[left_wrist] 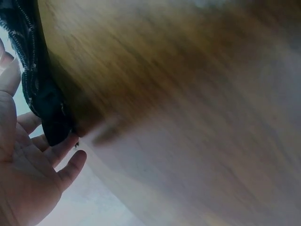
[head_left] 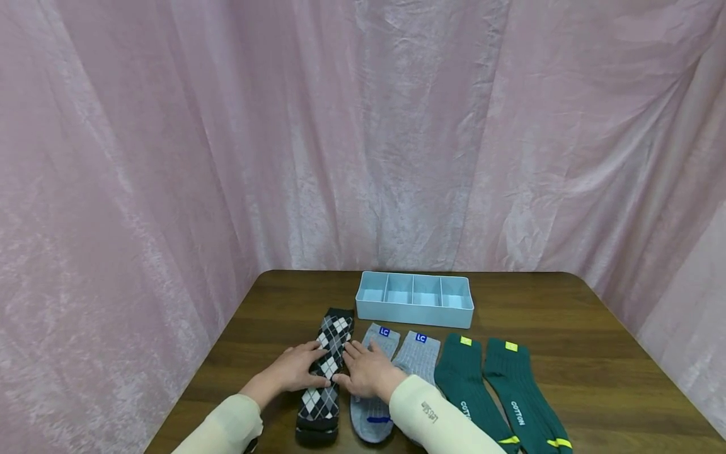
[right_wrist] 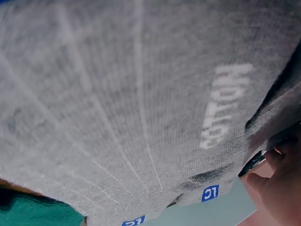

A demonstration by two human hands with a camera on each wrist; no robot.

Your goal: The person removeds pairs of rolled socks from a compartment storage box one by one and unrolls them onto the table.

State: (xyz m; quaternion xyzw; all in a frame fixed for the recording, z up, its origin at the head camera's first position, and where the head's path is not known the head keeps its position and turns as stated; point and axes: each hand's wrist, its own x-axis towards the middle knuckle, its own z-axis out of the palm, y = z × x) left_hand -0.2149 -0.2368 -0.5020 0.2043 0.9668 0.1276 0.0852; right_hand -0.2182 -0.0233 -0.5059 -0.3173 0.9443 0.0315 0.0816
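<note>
A black, grey and white argyle sock (head_left: 321, 403) lies lengthwise on the table, its lower end looking doubled, perhaps two layers. My left hand (head_left: 292, 369) touches its left side with fingers spread. From the right, my right hand (head_left: 367, 372) reaches its other edge, fingers mostly straight, above a grey sock (head_left: 371, 429) that it partly covers. In the left wrist view, the dark sock (left_wrist: 49, 110) runs beside the fingers of the left hand (left_wrist: 28, 179). Grey ribbed fabric lettered COTTON (right_wrist: 141, 103) fills most of the right wrist view, with the right hand (right_wrist: 282, 193) at its edge.
A second grey sock (head_left: 424, 356) with a blue LC label lies to the right, then two green socks (head_left: 462, 362) with yellow tags. Behind them stands a light blue box (head_left: 414, 313) with several compartments. A pink curtain (head_left: 340, 157) hangs beyond the wooden table (head_left: 527, 299).
</note>
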